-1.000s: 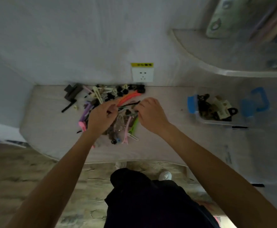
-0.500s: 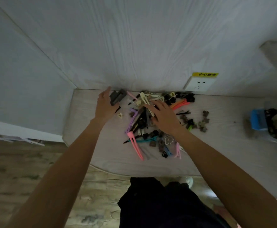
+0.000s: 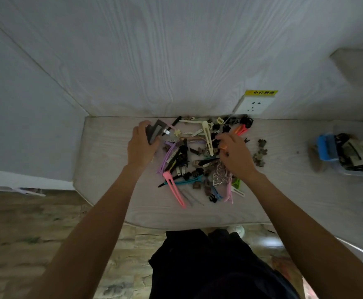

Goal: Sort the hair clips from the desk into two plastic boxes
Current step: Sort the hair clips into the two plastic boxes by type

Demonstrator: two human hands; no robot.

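A mixed pile of hair clips [image 3: 189, 160] lies on the pale wooden desk [image 3: 111, 190]: pink, purple, cream, black, brown and teal ones. My left hand [image 3: 140, 147] is at the pile's left edge, fingers closed around a dark grey rectangular clip [image 3: 154, 131]. My right hand [image 3: 234, 156] rests on the right side of the pile, fingers curled over an orange clip [image 3: 239, 129]; what it holds is hidden. A clear plastic box with blue latches [image 3: 348, 154], holding dark clips, stands at the desk's right edge.
A wall socket with a yellow label [image 3: 255, 102] sits on the wall behind the pile. A few small brown clips [image 3: 260, 154] lie apart to the right. The desk's rounded front edge runs just before my legs; wood floor lies to the left.
My left hand has closed around the dark grey clip at the pile's left edge. My right hand shifted right, onto the orange clip. The view turned slightly left.
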